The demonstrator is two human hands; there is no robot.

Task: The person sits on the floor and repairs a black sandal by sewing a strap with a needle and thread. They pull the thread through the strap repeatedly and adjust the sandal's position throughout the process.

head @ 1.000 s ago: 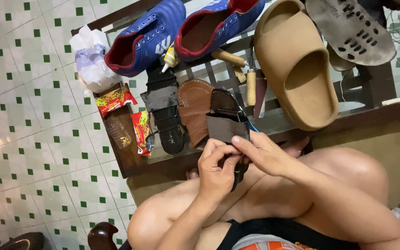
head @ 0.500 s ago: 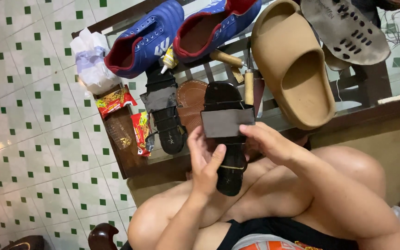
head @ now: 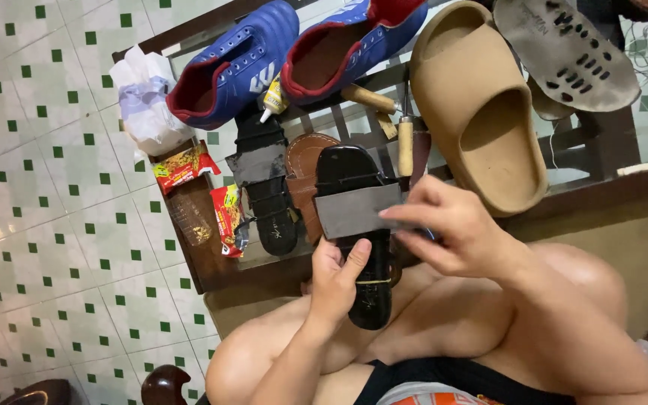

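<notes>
My left hand [head: 337, 279] grips a black sandal [head: 355, 236] from below, thumb across its sole, holding it upright over my knees. My right hand [head: 450, 227] pinches the right end of the sandal's grey strap [head: 358, 209], fingers laid along it. A matching black sandal with a grey strap [head: 264, 184] lies on the low table to the left, beside a brown sole [head: 307, 172].
The glass-topped wooden table [head: 211, 262] also holds two blue sports shoes [head: 234, 64], a tan slide [head: 481, 112], a grey perforated sole [head: 568, 49], a wooden-handled tool [head: 405, 142], a small glue tube [head: 273, 97], red snack packets [head: 185, 166] and a white plastic bag [head: 140, 97]. Green-and-white tiled floor lies left.
The sandal has been lifted up from my lap and turned so its strap faces me. My right hand shifted onto the strap's right end; my left hand moved under the sole.
</notes>
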